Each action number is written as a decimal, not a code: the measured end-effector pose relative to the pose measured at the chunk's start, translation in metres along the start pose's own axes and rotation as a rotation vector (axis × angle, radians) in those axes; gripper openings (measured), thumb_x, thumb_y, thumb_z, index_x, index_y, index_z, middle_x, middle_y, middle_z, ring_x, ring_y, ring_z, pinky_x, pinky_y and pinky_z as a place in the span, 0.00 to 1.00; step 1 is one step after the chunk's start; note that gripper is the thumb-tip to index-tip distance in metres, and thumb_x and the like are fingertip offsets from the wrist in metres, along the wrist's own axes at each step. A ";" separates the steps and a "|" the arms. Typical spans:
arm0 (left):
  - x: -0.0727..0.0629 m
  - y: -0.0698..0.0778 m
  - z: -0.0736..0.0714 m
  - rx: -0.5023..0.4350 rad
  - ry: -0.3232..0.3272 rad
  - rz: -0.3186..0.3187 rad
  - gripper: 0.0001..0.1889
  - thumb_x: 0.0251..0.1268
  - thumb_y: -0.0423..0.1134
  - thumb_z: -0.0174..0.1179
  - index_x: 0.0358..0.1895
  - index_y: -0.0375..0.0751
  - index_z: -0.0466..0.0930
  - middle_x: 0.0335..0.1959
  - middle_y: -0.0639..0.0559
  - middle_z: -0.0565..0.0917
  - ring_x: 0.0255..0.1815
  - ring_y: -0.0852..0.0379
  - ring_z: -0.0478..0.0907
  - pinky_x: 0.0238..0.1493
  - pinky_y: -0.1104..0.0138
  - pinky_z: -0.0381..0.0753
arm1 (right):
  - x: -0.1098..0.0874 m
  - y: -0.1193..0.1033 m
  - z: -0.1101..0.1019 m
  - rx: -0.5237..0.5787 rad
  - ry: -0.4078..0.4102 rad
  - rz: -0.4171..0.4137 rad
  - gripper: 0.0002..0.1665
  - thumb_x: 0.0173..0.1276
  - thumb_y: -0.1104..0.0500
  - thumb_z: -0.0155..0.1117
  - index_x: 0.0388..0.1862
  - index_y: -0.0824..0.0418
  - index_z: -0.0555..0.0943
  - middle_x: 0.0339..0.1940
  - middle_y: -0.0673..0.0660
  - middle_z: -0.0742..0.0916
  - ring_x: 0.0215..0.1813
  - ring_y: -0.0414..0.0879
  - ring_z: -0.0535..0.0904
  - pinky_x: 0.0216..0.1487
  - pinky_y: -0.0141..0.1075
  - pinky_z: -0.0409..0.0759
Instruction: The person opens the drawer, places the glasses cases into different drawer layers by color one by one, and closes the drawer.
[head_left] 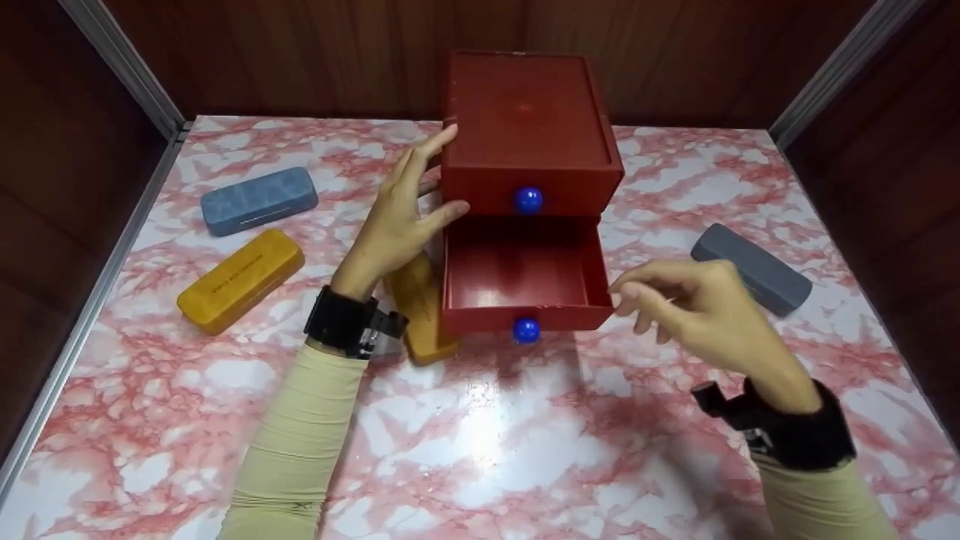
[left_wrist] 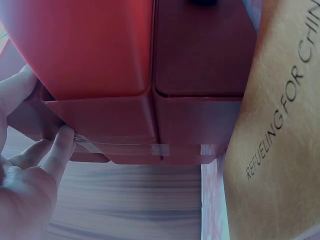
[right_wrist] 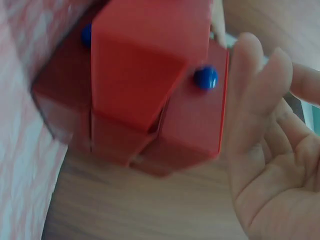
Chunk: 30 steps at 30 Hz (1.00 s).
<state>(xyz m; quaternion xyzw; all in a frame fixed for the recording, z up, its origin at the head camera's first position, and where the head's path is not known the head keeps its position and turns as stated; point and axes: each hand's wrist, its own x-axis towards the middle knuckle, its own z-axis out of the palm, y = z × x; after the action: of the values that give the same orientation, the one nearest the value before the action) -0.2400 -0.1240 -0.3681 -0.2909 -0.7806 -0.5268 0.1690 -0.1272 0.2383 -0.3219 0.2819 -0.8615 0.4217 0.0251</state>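
Observation:
A red drawer cabinet [head_left: 529, 112] with blue ball knobs stands at the back centre. Its middle drawer [head_left: 517, 274] is pulled out, and no item shows inside it. My left hand [head_left: 401, 202] rests against the cabinet's left side, fingers extended back along it and thumb at the front edge. Beside the drawer's right front corner is my right hand [head_left: 701, 311], fingers loosely bent and holding nothing. A yellow glasses case [head_left: 426, 319] lies at the cabinet's left, partly hidden under my left wrist; its lettering shows in the left wrist view.
On the left of the marbled table [head_left: 480, 465] lie a blue case [head_left: 260, 199] and another yellow case [head_left: 240, 281]. A grey case [head_left: 757, 266] lies on the right, partly behind my right hand. Dark wood panels [head_left: 315, 60] enclose the table.

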 end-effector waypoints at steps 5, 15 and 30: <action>-0.001 0.001 -0.001 -0.004 0.000 -0.020 0.43 0.70 0.40 0.71 0.84 0.48 0.61 0.83 0.51 0.63 0.80 0.58 0.65 0.73 0.61 0.75 | 0.005 0.018 -0.021 -0.084 0.096 -0.050 0.10 0.76 0.67 0.68 0.46 0.54 0.92 0.33 0.49 0.92 0.25 0.39 0.85 0.25 0.28 0.81; 0.000 0.001 0.000 0.014 -0.006 -0.024 0.42 0.70 0.41 0.70 0.85 0.51 0.60 0.84 0.54 0.62 0.81 0.60 0.63 0.74 0.63 0.74 | 0.010 0.072 -0.050 -0.364 0.211 -0.073 0.09 0.73 0.62 0.73 0.50 0.57 0.91 0.35 0.49 0.92 0.31 0.27 0.82 0.34 0.18 0.77; 0.001 -0.001 0.000 0.021 0.004 -0.002 0.43 0.70 0.41 0.71 0.85 0.48 0.60 0.83 0.51 0.63 0.81 0.58 0.63 0.73 0.62 0.74 | -0.007 0.150 -0.085 -0.520 0.163 -0.065 0.35 0.64 0.66 0.78 0.71 0.61 0.80 0.61 0.68 0.84 0.60 0.66 0.79 0.58 0.46 0.73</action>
<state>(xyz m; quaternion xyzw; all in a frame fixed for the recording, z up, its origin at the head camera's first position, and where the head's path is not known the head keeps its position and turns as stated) -0.2408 -0.1238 -0.3682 -0.2872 -0.7859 -0.5195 0.1732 -0.2137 0.3775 -0.3762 0.2586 -0.9265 0.2067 0.1791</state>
